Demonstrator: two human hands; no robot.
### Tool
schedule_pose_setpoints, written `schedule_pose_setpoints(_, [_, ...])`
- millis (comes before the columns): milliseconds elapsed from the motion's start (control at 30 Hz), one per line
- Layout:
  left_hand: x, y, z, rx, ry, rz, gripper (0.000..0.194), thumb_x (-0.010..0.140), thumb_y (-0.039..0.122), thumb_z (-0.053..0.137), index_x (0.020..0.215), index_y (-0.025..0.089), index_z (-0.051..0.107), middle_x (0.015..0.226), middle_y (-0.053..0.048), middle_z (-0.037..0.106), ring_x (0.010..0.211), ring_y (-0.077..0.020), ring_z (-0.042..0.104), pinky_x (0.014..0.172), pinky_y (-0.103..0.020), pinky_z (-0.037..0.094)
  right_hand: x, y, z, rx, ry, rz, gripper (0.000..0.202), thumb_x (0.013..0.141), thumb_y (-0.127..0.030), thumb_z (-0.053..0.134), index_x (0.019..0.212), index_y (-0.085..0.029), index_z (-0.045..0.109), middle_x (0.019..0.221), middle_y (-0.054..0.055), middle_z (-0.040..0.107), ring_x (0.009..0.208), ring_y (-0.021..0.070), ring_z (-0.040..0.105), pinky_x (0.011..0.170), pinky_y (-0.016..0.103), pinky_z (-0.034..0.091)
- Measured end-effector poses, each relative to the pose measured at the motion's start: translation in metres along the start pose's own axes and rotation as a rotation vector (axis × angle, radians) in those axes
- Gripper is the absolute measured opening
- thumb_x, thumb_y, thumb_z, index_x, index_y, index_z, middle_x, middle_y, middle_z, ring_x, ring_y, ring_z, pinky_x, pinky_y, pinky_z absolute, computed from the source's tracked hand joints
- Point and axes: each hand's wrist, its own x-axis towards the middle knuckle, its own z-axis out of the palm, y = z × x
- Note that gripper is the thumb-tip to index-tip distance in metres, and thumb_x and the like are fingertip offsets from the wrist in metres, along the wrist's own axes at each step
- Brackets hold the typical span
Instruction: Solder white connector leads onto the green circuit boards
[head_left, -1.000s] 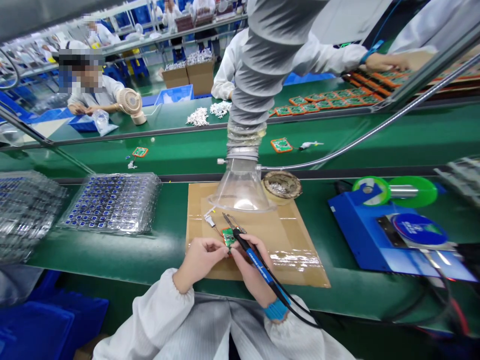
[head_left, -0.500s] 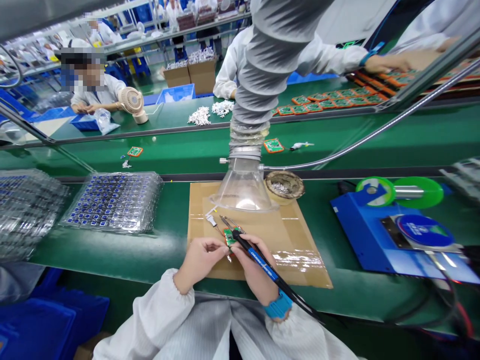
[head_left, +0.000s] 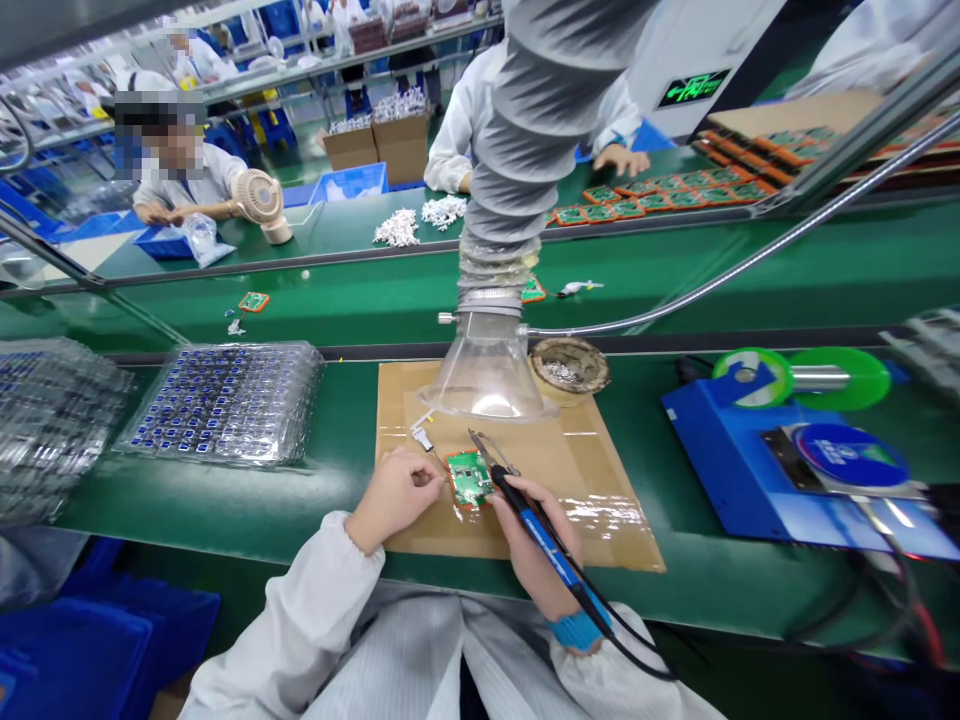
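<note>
Busy assembly line, green benches everywhere, and this station has a brown mat (head_left: 600, 520) under a clear fume hood (head_left: 487, 385). What changed just now: the small board (head_left: 469, 478) was pinched up between both hands a second ago, and now it lies flat on the mat. The left hand (head_left: 394, 492) pinches its edge, or maybe a thin wire there, hard to tell. The right hand (head_left: 536, 540) grips the iron (head_left: 525, 510), tip hovering just beside the board. Looks like soldering is starting.

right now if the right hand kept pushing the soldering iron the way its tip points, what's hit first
Probably the clear fume hood: the right hand aims the soldering iron past the circuit board. Depth is unclear.
</note>
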Motion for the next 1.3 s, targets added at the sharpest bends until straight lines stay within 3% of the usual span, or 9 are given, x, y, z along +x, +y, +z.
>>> schedule_pose_setpoints(133, [0.005,0.001,0.0,0.063,-0.042,0.014,0.021,0.08,0.01,0.065,0.061,0.018,0.065,0.068,-0.001,0.066,0.077,-0.0168,0.055,0.076,-0.03,0.038,-0.003,0.006,-0.019,-0.099,0.061,-0.144,0.016,0.091,-0.032,0.07,0.105,-0.025,0.073,0.1,0.007,0.078,0.092,0.0241,0.075,0.082,0.038,0.061])
schedule_pose_setpoints(267, [0.007,0.005,0.0,0.09,-0.048,0.001,0.026,0.081,0.011,0.065,0.056,0.018,0.06,0.063,0.001,0.06,0.075,-0.0161,0.053,0.077,-0.031,0.035,-0.01,0.012,-0.028,-0.094,0.048,-0.19,0.01,0.092,-0.03,0.066,0.098,-0.026,0.072,0.089,0.005,0.076,0.083,0.0228,0.074,0.073,0.036,0.061])
schedule_pose_setpoints(433, [0.01,0.007,0.0,0.134,-0.063,-0.009,0.027,0.081,0.011,0.066,0.055,0.019,0.062,0.062,0.001,0.061,0.076,-0.017,0.053,0.079,-0.032,0.035,-0.011,0.011,-0.026,-0.1,-0.036,-0.144,0.009,0.091,-0.031,0.066,0.095,-0.025,0.072,0.085,0.005,0.075,0.079,0.0224,0.073,0.069,0.034,0.061])
schedule_pose_setpoints(1300, [0.015,0.008,-0.002,0.116,-0.096,-0.039,0.023,0.079,0.013,0.066,0.057,0.019,0.065,0.062,0.0,0.062,0.074,-0.0174,0.054,0.074,-0.03,0.036,-0.005,0.0,-0.02,-0.113,-0.047,-0.236,0.005,0.09,-0.022,0.066,0.094,-0.025,0.068,0.081,0.002,0.072,0.073,0.0181,0.071,0.067,0.03,0.058])
